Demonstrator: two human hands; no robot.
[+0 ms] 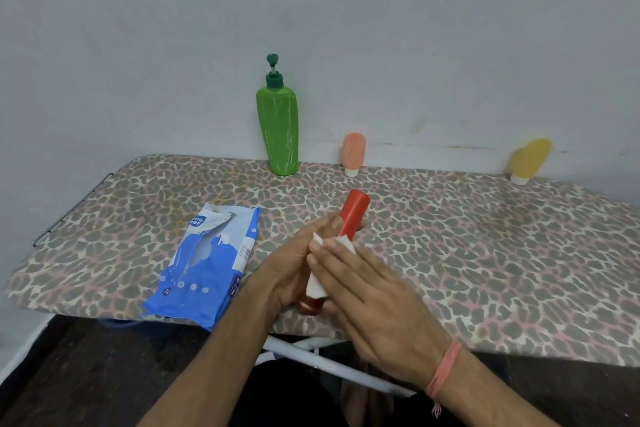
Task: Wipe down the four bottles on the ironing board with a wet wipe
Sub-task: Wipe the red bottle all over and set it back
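Left hand (294, 260) grips red bottle (353, 215), fingers curled round it; right hand (363, 298) fingers straight, together, pressing wet wipe (341, 243) on bottle.

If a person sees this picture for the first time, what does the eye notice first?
First, the two hands at the centre: the left hand holds a red bottle while the right hand presses a white wet wipe on it. Next, the tall green pump bottle against the wall, and the blue wipes packet on the leopard-print ironing board.
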